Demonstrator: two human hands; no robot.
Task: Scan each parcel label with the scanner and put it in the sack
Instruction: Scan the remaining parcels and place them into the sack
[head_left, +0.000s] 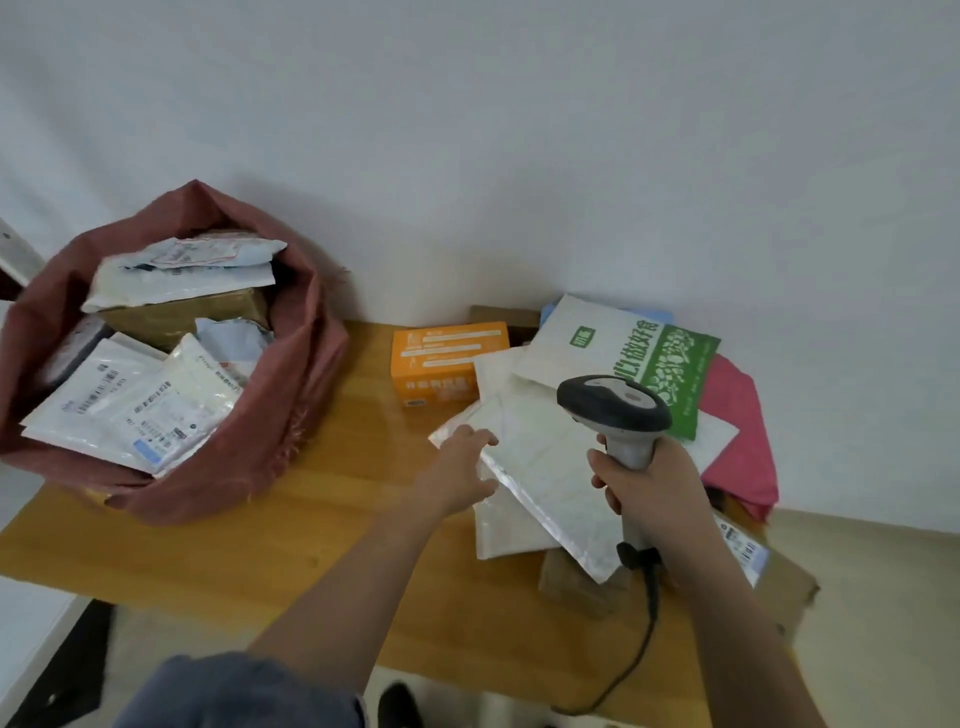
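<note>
Table: wooden, carrying both the sack and the loose pile; sack base near the left front edge, so an added parcel dropped on that side could tip it off.
Sack: reddish woven, mouth open, standing at the left and already heaped with mailers and a brown box; likely overflow or a slide-out if the next parcel lands on the sloping top layer.
Parcel pile: stacked unevenly at the right, green-printed bag on top, pink bag and cardboard box beneath; liable to shift or spill once a lower piece is pulled.
White padded mailer: tilted on the pile, left corner lifted; no label visible on the upper face, so a scan may fail until turned over.
Scanner: upright, head above the mailer; trailing cable could snag the pile.
Right hand: clenched round the scanner handle.
Left hand: pinching the mailer's left edge; shallow hold, slip possible.
</note>
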